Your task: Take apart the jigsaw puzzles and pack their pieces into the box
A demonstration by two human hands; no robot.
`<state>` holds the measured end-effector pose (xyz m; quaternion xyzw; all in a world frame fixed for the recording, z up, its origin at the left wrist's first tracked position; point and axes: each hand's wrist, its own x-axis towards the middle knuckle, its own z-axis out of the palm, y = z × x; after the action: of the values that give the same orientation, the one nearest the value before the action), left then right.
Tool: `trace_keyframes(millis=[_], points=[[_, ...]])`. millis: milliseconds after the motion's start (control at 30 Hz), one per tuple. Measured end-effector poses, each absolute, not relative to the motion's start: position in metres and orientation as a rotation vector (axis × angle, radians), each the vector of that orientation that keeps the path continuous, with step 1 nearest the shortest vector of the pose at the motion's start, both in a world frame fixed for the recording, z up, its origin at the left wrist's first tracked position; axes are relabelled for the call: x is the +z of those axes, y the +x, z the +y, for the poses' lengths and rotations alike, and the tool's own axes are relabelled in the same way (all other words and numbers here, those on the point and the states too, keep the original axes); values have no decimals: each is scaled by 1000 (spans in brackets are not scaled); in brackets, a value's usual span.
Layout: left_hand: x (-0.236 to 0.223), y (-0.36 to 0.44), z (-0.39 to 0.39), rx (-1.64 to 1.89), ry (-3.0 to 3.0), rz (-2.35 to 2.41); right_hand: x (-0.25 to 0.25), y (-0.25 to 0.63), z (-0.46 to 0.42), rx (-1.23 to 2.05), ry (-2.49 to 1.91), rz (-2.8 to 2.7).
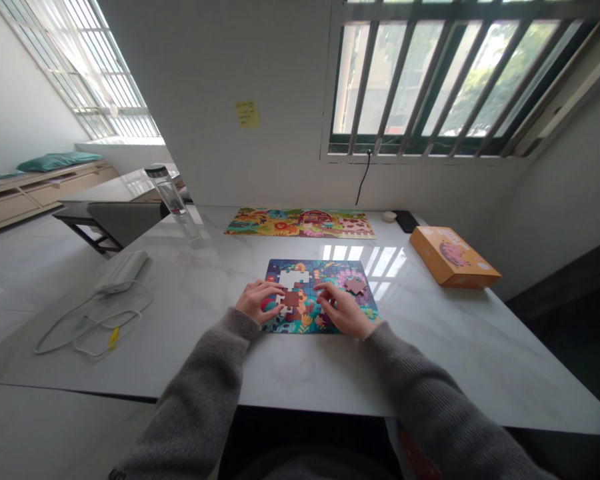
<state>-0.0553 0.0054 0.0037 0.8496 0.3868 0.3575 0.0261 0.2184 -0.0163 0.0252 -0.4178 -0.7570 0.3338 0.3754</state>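
A jigsaw puzzle (305, 325) with a dark, colourful animal picture lies on the table, and a white gap (293, 278) shows in its upper left part. My left hand (261, 300) rests at the puzzle's left side, thumb and forefinger apart, their tips beside a brown puzzle piece (292, 298). I cannot tell whether they touch that piece. Over the right half of the puzzle is my right hand (347, 312), fingers curved and apart, with nothing visible between them. Just above it, a loose purplish puzzle piece (355, 287) lies on the picture.
Behind lies a long farm picture (300, 223). An orange box (453, 257), a black phone-like object (406, 221) and a small white item (389, 217) stand on the right. A clear bottle (166, 190) and a white device (123, 272) with a looped cable (75, 340) are on the left.
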Motion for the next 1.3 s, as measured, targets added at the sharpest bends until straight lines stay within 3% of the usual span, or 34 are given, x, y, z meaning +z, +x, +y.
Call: trace_keyframes(millis=[300, 533, 767, 1067, 1300], points=[[10, -17, -13, 1158, 2683, 943, 19, 208, -19, 1289, -938, -1724], [9, -15, -12, 1269, 2670, 1029, 23, 204, -20, 1424, -900, -1571], [10, -7, -18, 1249, 2643, 958, 14, 206, -14, 1275, -933, -1573], [9, -9, -17, 1118, 2635, 886, 23, 202, -21, 1401, -858, -1592], [4, -17, -9, 1143, 2650, 1006, 21, 212, -13, 973, -1067, -1688]])
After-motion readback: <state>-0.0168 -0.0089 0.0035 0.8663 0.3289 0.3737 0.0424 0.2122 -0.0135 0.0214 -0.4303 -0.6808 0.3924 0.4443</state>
